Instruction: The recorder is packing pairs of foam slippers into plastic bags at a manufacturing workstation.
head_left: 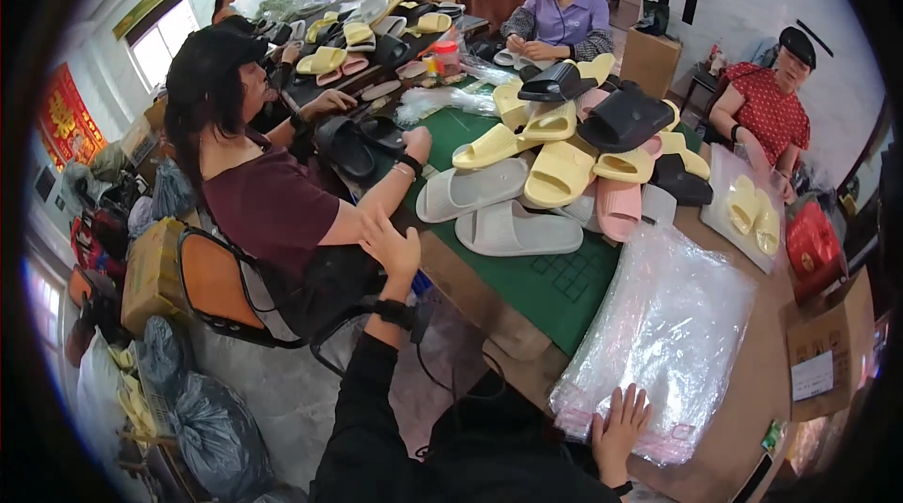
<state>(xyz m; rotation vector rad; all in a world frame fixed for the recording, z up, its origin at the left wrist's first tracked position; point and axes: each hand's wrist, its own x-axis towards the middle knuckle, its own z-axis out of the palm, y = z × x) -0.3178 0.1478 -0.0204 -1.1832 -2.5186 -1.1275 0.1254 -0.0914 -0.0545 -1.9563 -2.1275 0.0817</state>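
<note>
- Bags (673, 315): clear, stacked by the table's (760, 353) near edge, brown top showing to their right.
- Right hand (619, 423): flat on the bags, fingers slightly spread, gripping nothing.
- Left hand (390, 249): open, empty (contact with neighbour's arm (384, 193) unclear).
- Slippers (560, 169): heaped beyond, lower ones partly hidden.
- Pouch (720, 207): yellow pair (767, 228) in or on it.
- Carton (847, 338): contents indistinct.

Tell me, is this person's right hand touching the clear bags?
Touching: the head view shows the right hand lying over the near edge of the clear bags.
</note>
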